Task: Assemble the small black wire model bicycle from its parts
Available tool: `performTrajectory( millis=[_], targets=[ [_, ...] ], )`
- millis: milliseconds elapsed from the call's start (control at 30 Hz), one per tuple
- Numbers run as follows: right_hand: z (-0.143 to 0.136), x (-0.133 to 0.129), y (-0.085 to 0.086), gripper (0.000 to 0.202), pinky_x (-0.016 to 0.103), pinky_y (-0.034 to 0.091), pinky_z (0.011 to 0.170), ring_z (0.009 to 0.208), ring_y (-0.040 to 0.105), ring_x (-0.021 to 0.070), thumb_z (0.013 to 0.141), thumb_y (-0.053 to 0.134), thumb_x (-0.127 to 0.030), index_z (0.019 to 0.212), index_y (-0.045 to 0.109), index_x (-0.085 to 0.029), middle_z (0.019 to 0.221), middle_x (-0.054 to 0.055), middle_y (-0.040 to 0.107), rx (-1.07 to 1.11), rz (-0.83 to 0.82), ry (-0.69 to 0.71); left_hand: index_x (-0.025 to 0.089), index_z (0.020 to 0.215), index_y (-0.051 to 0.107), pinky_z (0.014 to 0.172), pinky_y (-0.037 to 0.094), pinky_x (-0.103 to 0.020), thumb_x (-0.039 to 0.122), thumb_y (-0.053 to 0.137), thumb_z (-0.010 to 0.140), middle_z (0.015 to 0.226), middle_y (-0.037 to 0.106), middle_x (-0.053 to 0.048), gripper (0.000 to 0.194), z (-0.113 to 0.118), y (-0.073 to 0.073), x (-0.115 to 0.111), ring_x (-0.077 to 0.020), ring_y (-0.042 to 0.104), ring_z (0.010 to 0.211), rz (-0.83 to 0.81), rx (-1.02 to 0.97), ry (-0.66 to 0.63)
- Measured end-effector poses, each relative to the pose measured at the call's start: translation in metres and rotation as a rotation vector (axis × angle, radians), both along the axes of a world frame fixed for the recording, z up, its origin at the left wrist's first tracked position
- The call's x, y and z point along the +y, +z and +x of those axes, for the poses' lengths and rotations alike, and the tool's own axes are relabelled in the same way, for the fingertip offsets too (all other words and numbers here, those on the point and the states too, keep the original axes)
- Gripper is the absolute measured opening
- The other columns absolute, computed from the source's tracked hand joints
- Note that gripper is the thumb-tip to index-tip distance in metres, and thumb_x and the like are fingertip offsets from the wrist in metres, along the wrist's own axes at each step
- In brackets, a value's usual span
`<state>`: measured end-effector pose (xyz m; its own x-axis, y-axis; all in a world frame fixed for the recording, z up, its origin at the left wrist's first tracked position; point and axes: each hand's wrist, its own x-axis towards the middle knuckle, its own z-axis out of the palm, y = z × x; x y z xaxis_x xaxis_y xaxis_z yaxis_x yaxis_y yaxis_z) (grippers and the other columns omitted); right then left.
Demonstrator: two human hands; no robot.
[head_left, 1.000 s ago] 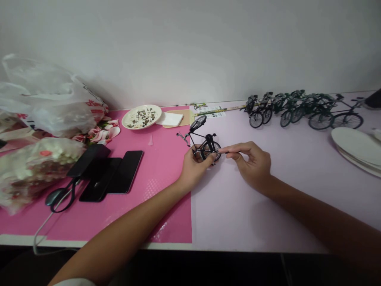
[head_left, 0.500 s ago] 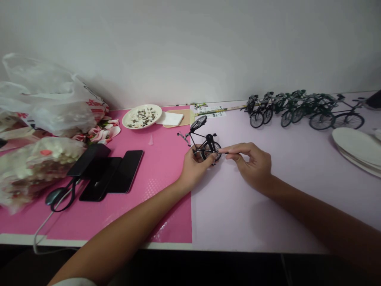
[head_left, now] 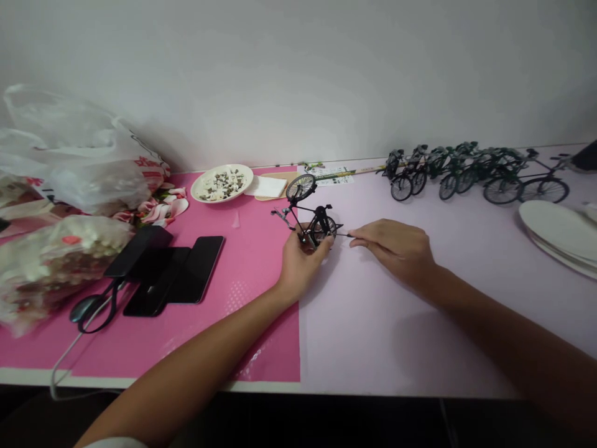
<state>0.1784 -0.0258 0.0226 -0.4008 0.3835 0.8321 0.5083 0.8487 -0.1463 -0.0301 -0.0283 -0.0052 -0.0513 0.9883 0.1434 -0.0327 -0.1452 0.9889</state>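
A small black model bicycle [head_left: 298,218] is held tilted above the table, one wheel up and away from me. My left hand [head_left: 301,258] is closed on it around its lower wheel. From the right, my right hand [head_left: 392,246] pinches a thin dark rod-like tool [head_left: 344,235], whose tip points at the lower wheel beside my left thumb. Whether the tip touches the bicycle is too small to tell.
Several model bicycles [head_left: 504,177] stand along the wall at the right, near stacked white plates [head_left: 559,230]. A dish of small parts [head_left: 221,183] sits at the back. Phones [head_left: 198,270], a black box [head_left: 140,252] and plastic bags [head_left: 79,155] lie left.
The model bicycle has turned, so its upper wheel shows rounder and sits further left. My left hand moved slightly left. My right fingers have closed more and turned over.
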Motion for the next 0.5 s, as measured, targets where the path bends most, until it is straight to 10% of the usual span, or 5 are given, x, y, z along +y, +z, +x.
performTrajectory(
  millis=[300, 500],
  targets=[
    [0.0021, 0.0011, -0.0018, 0.022, 0.034, 0.058, 0.067, 0.071, 0.074, 0.0199, 0.105, 0.061, -0.035, 0.096, 0.079, -0.027, 0.086, 0.001, 0.083, -0.198, -0.070, -0.147, 0.020, 0.104, 0.060, 0.074, 0.056, -0.029, 0.036, 0.084, 0.082, 0.093, 0.075, -0.006, 0.036, -0.0050, -0.0056, 0.0016, -0.0192, 0.071, 0.082, 0.042, 0.148, 0.002],
    [-0.0029, 0.0004, -0.0034, 0.047, 0.034, 0.032, 0.050, 0.051, 0.051, 0.0153, 0.104, 0.061, -0.038, 0.060, 0.058, -0.023, 0.053, 0.001, 0.060, -0.251, -0.028, -0.265, 0.020, 0.098, 0.061, 0.064, 0.049, -0.025, 0.036, 0.083, 0.082, 0.082, 0.070, -0.001, 0.032, -0.0038, -0.0046, -0.0028, -0.0149, 0.063, 0.069, 0.072, 0.225, -0.008]
  ],
)
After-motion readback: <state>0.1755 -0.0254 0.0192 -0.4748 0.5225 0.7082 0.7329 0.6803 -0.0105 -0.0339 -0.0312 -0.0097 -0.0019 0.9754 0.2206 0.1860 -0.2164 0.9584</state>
